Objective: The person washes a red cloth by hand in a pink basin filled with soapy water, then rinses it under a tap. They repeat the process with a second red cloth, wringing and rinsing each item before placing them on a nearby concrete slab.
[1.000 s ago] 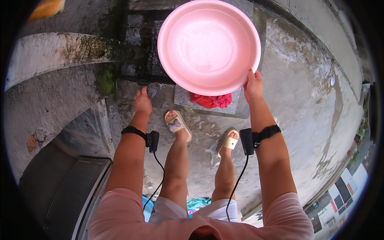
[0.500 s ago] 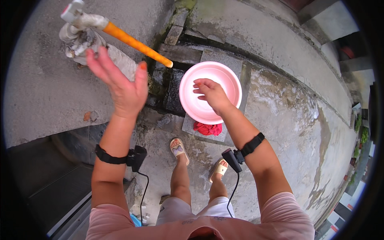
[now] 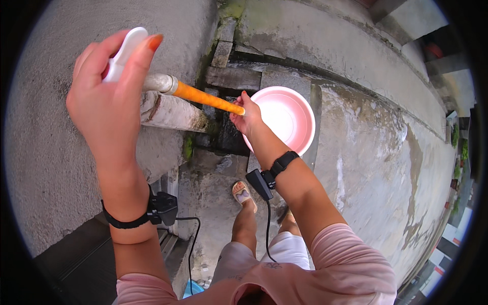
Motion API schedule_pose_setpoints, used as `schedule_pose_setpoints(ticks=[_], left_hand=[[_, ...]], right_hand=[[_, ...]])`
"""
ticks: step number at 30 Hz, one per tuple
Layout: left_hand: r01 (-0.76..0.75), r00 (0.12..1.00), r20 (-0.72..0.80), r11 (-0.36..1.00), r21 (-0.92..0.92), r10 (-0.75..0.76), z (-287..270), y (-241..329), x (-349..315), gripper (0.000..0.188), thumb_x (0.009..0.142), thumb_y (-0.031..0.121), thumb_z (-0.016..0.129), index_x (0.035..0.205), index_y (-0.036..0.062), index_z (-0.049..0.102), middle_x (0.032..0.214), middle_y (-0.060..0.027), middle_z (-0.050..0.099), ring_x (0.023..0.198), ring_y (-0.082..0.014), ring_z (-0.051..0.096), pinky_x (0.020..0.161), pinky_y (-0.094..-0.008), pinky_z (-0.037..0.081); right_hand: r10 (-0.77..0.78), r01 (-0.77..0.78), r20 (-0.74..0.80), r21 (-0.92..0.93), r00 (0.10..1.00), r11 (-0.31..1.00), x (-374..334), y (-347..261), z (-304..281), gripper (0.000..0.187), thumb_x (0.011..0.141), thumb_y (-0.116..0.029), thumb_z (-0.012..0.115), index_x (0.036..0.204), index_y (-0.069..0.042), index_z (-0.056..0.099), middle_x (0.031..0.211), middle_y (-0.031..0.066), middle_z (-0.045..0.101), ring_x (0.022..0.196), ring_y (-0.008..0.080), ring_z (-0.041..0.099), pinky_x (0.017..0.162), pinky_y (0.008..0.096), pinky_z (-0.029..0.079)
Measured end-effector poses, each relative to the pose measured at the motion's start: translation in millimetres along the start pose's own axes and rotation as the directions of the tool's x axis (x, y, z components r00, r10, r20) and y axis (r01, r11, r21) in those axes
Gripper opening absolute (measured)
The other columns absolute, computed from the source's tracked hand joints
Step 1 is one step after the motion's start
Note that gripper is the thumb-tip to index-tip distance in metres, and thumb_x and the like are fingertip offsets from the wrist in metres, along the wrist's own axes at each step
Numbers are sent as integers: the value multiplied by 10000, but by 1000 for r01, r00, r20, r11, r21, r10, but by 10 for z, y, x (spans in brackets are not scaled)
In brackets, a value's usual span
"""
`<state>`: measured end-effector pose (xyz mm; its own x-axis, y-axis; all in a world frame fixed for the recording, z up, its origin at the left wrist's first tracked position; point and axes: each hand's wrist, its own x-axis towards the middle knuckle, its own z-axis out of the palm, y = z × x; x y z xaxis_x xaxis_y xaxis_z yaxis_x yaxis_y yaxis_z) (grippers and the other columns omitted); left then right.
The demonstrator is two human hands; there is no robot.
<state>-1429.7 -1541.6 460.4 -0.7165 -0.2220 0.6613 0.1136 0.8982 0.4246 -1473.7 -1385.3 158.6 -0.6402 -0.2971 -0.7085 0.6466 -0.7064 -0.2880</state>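
Note:
My left hand (image 3: 104, 89) is wrapped round the white lever handle (image 3: 124, 54) of a tap at the upper left. From the tap's grey elbow an orange hose (image 3: 206, 98) slants down to the right. The hose's end overlaps the palm of my right hand (image 3: 247, 114), whose thumb and fingers are spread on either side of it. Whether hand and hose touch is unclear. Just right of that hand, the round pink basin (image 3: 308, 119) sits on stone slabs, its left rim partly behind the hand and forearm.
A thick pale wrapped pipe (image 3: 175, 113) stands below the tap beside a concrete ledge (image 3: 40, 152). Between ledge and basin lies a dark wet drain channel (image 3: 235, 137). Stained concrete (image 3: 366, 152) spreads to the right. Black straps with small devices and cables are on both forearms.
My left hand has gone from open beside the tap to closed on its handle. My right hand has moved left from over the basin to the hose end. The red cloth is now hidden.

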Motion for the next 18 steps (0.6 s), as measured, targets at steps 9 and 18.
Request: schedule_pose_setpoints(ticks=[9, 18], left_hand=[[876, 459, 723, 127, -466, -515, 921, -442, -1854, 232, 984, 193, 502, 1095, 2, 574, 977, -84, 603, 841, -158, 574, 755, -282, 467], [630, 182, 983, -766, -126, -12, 2857, -318, -2334, 321, 972, 289, 509, 1015, -20, 585, 1049, -123, 605, 924, -215, 598, 836, -332, 505]], right_hand=[[-95, 101, -144, 36, 985, 994, 203, -98, -100, 365, 983, -390, 467, 741, -126, 534, 756, 33, 602, 659, 168, 555, 572, 303, 447], [2, -104, 421, 220, 907, 970, 3, -348, -639, 483, 959, -481, 426, 1108, -53, 593, 1085, 165, 632, 1029, 326, 605, 925, 457, 482]])
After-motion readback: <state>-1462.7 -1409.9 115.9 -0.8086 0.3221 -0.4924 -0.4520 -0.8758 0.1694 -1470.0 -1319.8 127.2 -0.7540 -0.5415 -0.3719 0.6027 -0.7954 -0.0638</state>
